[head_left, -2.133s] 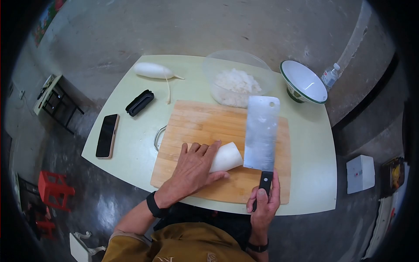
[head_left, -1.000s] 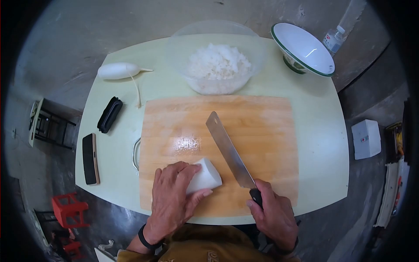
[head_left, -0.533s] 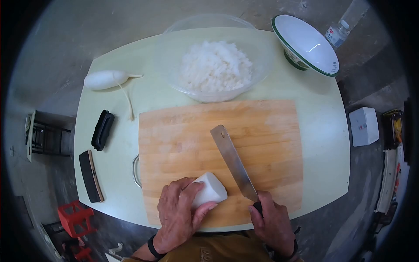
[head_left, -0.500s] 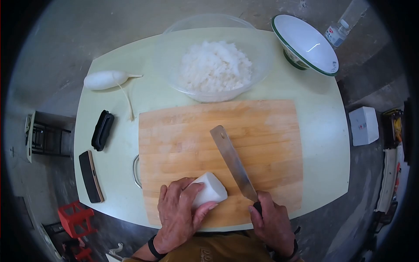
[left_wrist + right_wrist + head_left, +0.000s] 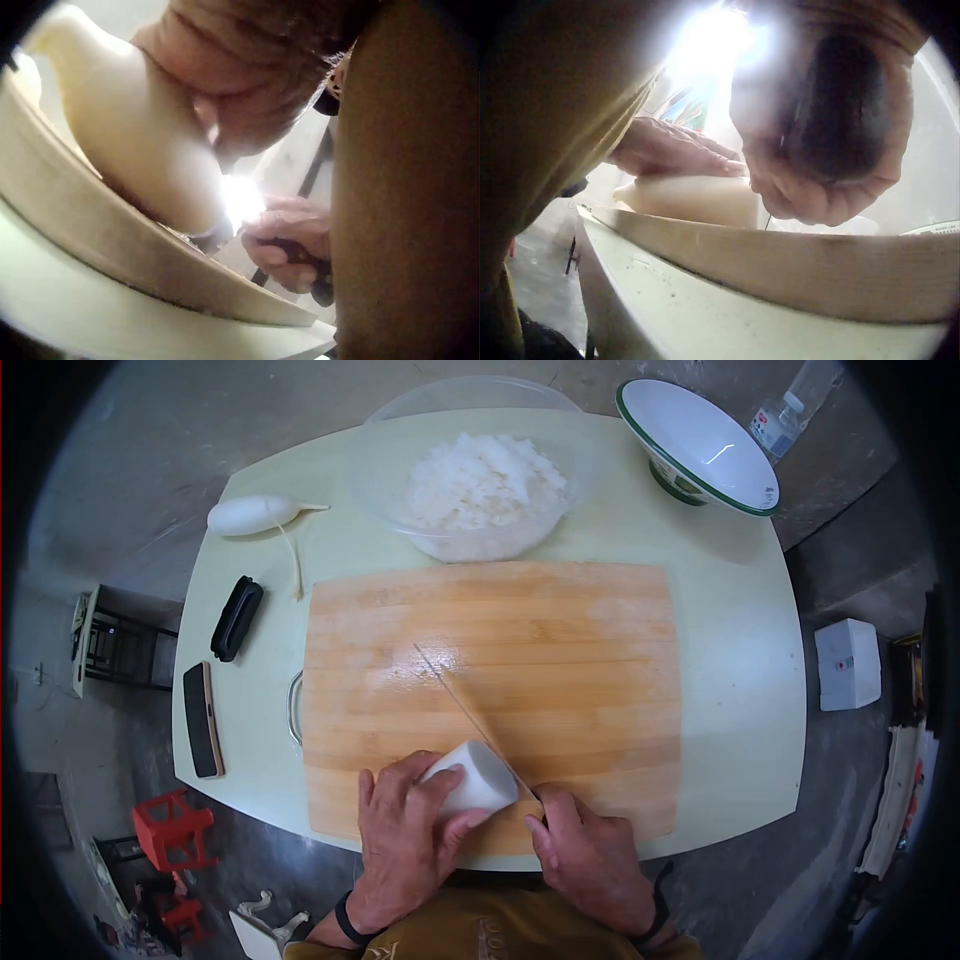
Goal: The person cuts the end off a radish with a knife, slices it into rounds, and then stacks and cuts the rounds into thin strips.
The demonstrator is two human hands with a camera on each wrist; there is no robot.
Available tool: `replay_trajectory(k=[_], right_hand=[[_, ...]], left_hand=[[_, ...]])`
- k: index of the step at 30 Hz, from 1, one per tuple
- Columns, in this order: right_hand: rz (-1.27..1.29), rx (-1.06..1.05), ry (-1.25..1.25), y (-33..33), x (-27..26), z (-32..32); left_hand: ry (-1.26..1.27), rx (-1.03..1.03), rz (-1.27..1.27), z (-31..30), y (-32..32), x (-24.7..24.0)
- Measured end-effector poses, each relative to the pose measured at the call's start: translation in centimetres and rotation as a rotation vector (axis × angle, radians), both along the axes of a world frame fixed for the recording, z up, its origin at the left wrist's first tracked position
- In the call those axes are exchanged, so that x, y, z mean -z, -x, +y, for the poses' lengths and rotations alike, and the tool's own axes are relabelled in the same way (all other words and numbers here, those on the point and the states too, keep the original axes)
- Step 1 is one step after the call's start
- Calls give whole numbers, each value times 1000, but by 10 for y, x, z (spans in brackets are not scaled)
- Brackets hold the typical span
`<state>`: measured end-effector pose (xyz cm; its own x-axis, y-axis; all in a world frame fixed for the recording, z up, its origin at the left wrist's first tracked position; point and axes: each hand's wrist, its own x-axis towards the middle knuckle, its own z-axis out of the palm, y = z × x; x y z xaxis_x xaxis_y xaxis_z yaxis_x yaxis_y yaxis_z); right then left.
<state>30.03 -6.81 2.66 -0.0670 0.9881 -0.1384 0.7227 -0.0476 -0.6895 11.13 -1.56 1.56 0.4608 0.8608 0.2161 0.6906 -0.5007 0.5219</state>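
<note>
My left hand (image 5: 405,830) grips a cut piece of white radish (image 5: 482,778), thumb and fingers along its sides, near the front of the wooden cutting board (image 5: 560,660). Its flat cut face points right. In the left wrist view the radish (image 5: 142,135) tapers to a rounded end and lies close along the board. My right hand (image 5: 600,860) holds a cleaver (image 5: 455,695) by its black handle (image 5: 844,112). The blade stands nearly edge-on to the head camera, right beside the cut face, and slants away to the far left.
Behind the board stands a clear bowl (image 5: 390,490) of shredded white radish (image 5: 485,485). A green-rimmed bowl (image 5: 700,445) tilts at the back right. Left lie a whole radish (image 5: 250,515), a black case (image 5: 237,618) and a phone (image 5: 203,720). A metal ring handle (image 5: 294,710) juts from the board.
The cleaver, held up with its flat side showing two seconds ago, has swung left to the radish's cut face and now stands edge-on. The left hand still holds the radish.
</note>
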Motion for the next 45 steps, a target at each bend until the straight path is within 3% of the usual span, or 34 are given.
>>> replay_trajectory(k=[6,12,27,29,35,45], right_hand=[[-20,-123,5,-8,1,2],[-36,-121,-54,-7,1,0],[-126,-103,-151,4,-10,-16],[-126,-90,-283,3,-9,-20],[-187,-93,-279,5,-17,-27],[-133,-104,-306,5,-16,-26]], left_hand=[[-50,-117,123,-1,-15,-11],[-120,-190,-33,-4,-15,11],[-159,-167,8,-2,-14,8],[-218,-163,27,-1,-13,12],[-229,-130,-64,-3,-10,18],[-307,-146,27,-4,-10,23]])
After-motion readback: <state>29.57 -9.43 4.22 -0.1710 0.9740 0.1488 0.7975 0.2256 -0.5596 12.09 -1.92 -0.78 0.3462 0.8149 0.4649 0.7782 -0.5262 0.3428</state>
